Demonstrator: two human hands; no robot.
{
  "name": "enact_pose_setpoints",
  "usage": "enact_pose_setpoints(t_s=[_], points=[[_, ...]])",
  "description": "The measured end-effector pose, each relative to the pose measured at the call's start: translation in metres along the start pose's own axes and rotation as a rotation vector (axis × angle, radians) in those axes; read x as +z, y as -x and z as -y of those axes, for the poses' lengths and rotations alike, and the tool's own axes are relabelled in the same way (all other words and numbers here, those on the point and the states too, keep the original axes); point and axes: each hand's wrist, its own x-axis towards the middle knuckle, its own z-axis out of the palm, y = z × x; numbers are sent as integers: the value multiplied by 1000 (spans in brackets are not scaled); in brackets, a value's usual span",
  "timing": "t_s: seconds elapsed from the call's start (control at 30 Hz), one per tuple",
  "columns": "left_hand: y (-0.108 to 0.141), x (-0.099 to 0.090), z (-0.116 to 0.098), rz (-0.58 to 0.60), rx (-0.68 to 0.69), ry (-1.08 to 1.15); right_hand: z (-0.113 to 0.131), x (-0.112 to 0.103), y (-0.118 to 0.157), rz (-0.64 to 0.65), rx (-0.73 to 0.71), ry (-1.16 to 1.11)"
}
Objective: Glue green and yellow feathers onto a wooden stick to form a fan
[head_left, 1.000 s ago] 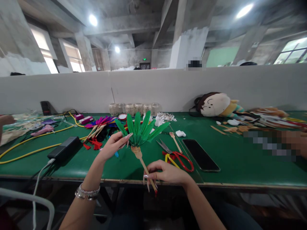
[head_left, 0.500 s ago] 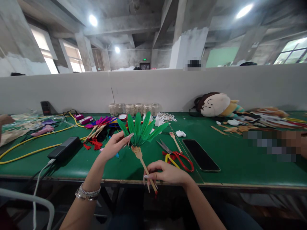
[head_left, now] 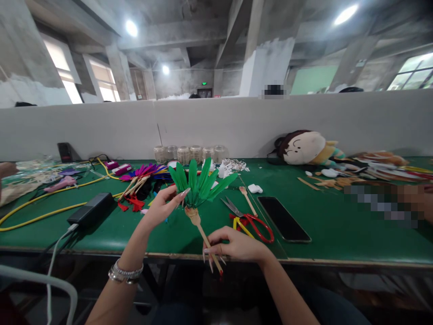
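Observation:
A spray of green feathers (head_left: pixel 198 185) fans out from a tan knob on a thin wooden stick (head_left: pixel 204 239), held up above the table's front edge. My left hand (head_left: pixel 160 206) grips the spray from the left, its long nails resting near the feather bases. My right hand (head_left: pixel 235 243) is closed around the lower stick, whose red-tipped end pokes out below my fingers. Red-handled scissors (head_left: pixel 248 221) lie open on the green table (head_left: pixel 321 230) to the right, nearest my right hand.
A black phone (head_left: pixel 284 219) and black power brick (head_left: pixel 91 208) with yellow cables lie on the green table. Behind stand several glass jars (head_left: pixel 184 154), colored feather sticks (head_left: pixel 138 178), and a plush doll (head_left: pixel 304 148) against a low partition. A co-worker's hand (head_left: pixel 6 169) shows far left.
The green feather spray has turned slightly, with its leftmost feathers drawn inward toward the middle. Both hands have barely moved.

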Motion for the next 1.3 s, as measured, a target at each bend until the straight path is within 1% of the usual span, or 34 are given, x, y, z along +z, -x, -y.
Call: enact_pose_setpoints(t_s=[0.3,0.47,0.57,0.73,0.87,1.03,1.1,1.2,1.3], points=[[1,3,8,-47,-6,21,2,0,1,-5,14,19],[1,6,7,-41,-5,51,4,0,1,-9,-3,38],[1,8,7,-61,-17,37,4,0,0,-18,10,37],[-1,9,5,-117,-28,17,2,0,1,-12,26,25],[-4,10,3,-139,-36,66,2,0,1,-17,24,30],[-7,13,1,-238,-20,136,2,0,1,-8,8,43],[-7,14,1,-257,-21,174,2,0,1,-4,10,39],[-6,15,0,-258,-40,180,2,0,2,-4,17,36],[-5,13,0,-233,-66,167,2,0,1,-1,7,47]])
